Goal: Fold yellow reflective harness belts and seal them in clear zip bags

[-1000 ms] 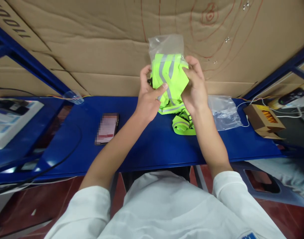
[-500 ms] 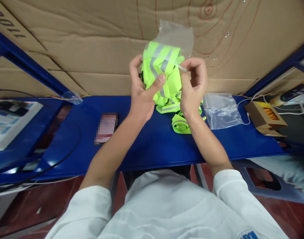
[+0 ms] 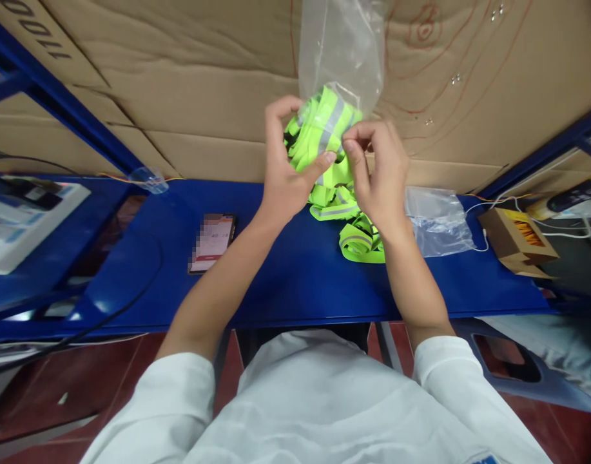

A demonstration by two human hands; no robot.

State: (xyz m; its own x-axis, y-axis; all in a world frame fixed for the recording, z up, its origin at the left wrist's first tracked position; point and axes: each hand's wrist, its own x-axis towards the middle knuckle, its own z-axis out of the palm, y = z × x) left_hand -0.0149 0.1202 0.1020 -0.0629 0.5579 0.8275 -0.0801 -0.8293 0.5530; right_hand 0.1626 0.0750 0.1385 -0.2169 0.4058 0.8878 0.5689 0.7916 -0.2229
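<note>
A folded bundle of neon yellow-green reflective straps with grey stripes is held up above the blue table. My left hand is wrapped round its left side, thumb across the front. A clear plastic bag rises behind and above the bundle, its lower part overlapping the top of the straps. My right hand is at the bundle's right edge, thumb and forefinger pinched together at the bag's edge; exactly what they grip is hard to see. Below lie more loose straps and a rolled strap.
Flat clear plastic bags lie right of my right forearm, near an open cardboard box and white cables. To the left are a phone and a clear plastic cup. A cardboard sheet stands behind the blue table.
The clear bag now stands taller above the bundle, spread upward. My right hand's fingers have drawn into a pinch nearer the straps. The view has shifted slightly.
</note>
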